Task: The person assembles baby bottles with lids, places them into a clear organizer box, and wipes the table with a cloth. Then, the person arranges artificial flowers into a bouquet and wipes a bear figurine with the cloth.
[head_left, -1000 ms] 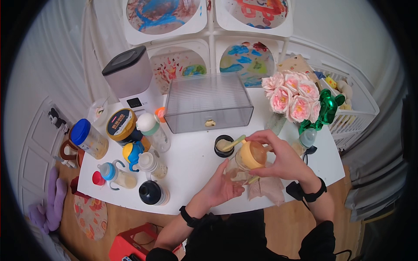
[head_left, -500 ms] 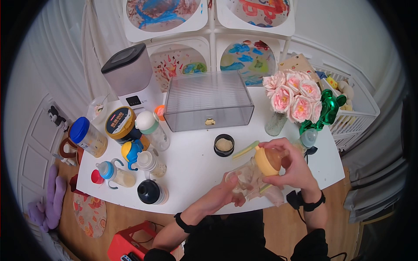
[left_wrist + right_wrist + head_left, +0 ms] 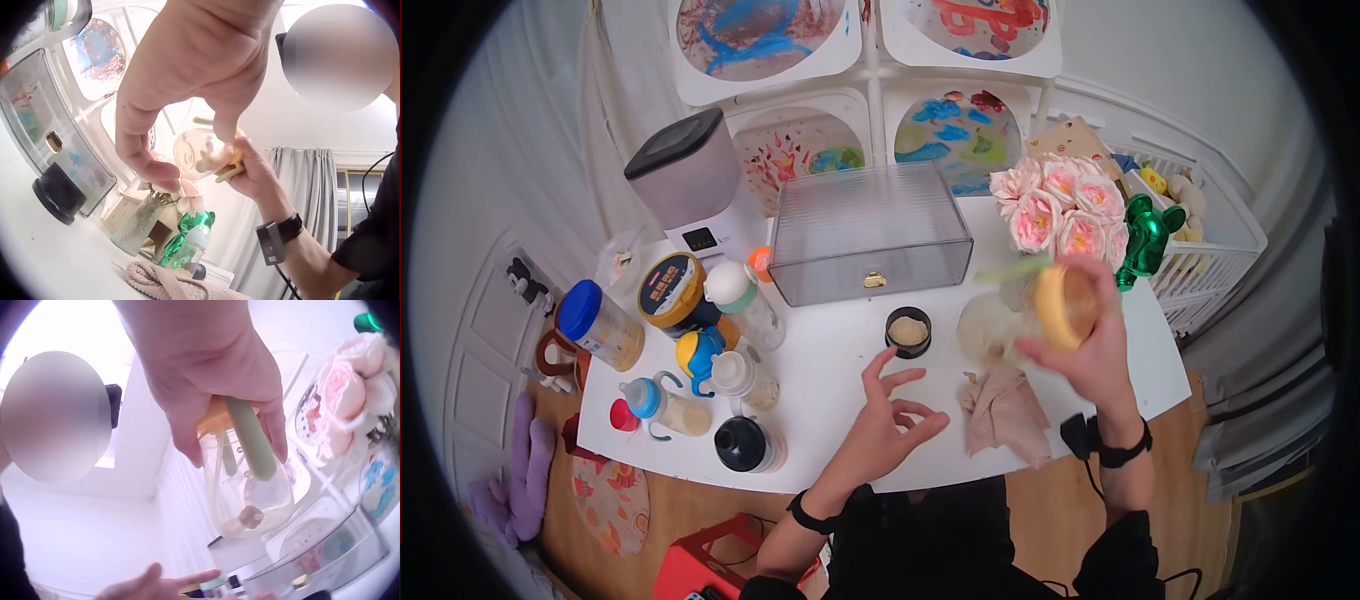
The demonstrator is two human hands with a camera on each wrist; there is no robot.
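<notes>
At a white table (image 3: 840, 320), a transparent case (image 3: 870, 235) with a gold clasp stands to the left of pink roses (image 3: 1065, 205). My left hand (image 3: 885, 435) hovers, fingers spread and loosely bent, while the fingers of my right hand (image 3: 1090, 355) grip the yellow-orange collar of a clear bottle (image 3: 250, 512), held tilted in the air above the table's right side, green handles jutting. Below it lies a crumpled pinkish cloth (image 3: 1008, 418); between left hand and case sits a small black cup (image 3: 910, 352).
</notes>
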